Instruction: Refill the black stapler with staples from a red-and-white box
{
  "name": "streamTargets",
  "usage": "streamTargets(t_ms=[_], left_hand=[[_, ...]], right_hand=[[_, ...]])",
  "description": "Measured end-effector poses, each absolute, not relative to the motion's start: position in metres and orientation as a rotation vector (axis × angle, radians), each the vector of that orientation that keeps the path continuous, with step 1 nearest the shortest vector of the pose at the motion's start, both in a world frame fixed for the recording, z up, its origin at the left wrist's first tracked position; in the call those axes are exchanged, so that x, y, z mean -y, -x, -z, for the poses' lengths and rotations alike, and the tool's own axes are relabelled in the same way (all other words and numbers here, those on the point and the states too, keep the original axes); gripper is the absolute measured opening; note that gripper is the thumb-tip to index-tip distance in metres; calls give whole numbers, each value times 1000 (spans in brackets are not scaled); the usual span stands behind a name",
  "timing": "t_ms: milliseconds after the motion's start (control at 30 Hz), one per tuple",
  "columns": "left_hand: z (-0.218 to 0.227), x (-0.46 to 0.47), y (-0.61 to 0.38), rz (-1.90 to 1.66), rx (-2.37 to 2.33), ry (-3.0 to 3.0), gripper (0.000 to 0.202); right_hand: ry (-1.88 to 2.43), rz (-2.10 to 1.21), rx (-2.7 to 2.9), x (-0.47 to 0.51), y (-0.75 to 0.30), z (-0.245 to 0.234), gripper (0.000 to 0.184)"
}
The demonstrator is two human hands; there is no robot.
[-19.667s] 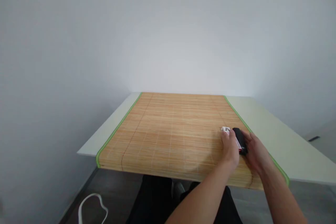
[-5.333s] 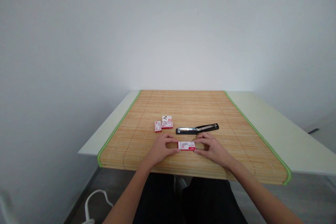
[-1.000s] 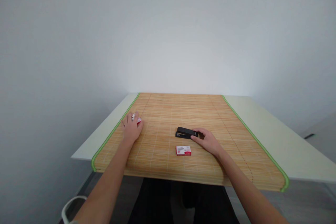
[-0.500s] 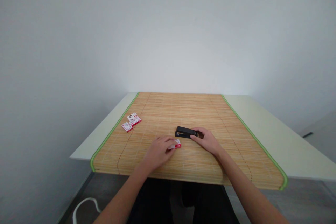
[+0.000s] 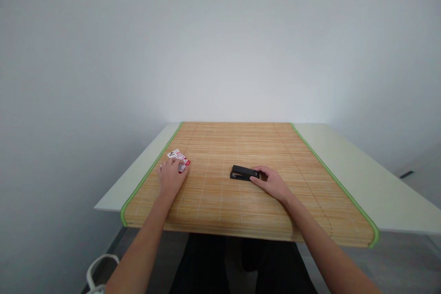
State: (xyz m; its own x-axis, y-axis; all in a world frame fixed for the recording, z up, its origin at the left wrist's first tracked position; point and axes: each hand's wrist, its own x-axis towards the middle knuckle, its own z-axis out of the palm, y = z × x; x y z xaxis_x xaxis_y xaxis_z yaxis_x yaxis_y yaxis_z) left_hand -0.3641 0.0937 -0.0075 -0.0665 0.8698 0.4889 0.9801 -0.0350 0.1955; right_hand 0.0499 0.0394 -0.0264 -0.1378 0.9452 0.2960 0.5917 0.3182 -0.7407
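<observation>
My left hand point(image 5: 170, 177) lies near the left edge of the bamboo mat point(image 5: 237, 140), its fingers on a small red-and-white staple box point(image 5: 184, 165). Just beyond that hand lies another staple box point(image 5: 174, 153); any further box is hidden under the hand. My right hand point(image 5: 273, 182) rests at the middle of the mat with its fingertips on the right end of a closed black stapler point(image 5: 242, 173), which lies flat.
The mat has green edging and covers most of a pale table point(image 5: 347, 161) that stands against a white wall. A white looped cable point(image 5: 95, 270) lies on the floor at the lower left. My dark-clothed legs show under the table's front edge.
My left hand has carried the staple box from the middle of the mat to the other boxes at the left edge. My right hand has stayed on the stapler.
</observation>
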Motion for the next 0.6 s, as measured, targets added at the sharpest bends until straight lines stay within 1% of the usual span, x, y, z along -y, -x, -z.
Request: streamTargets(t_ms=[100, 167, 267, 333, 433, 500, 600], left_hand=[[3, -81, 339, 858, 2011, 2074, 32], [3, -64, 309, 963, 2023, 2266, 34], [8, -32, 248, 1093, 2061, 2571, 42], [12, -17, 206, 1210, 1991, 2718, 50], [18, -12, 159, 1396, 1975, 2668, 64], [23, -19, 143, 1448, 1991, 2593, 72], [36, -35, 137, 1440, 2001, 2599, 76]], right_hand=[[1341, -548, 1857, -39, -48, 23, 31], [1338, -530, 1881, -36, -44, 19, 30], [1314, -530, 1959, -28, -37, 12, 32], [1269, -520, 2029, -22, -33, 7, 34], [1194, -509, 2105, -16, -32, 2, 31], [1145, -533, 2136, -15, -32, 0, 30], [1119, -571, 2126, -15, -34, -1, 33]])
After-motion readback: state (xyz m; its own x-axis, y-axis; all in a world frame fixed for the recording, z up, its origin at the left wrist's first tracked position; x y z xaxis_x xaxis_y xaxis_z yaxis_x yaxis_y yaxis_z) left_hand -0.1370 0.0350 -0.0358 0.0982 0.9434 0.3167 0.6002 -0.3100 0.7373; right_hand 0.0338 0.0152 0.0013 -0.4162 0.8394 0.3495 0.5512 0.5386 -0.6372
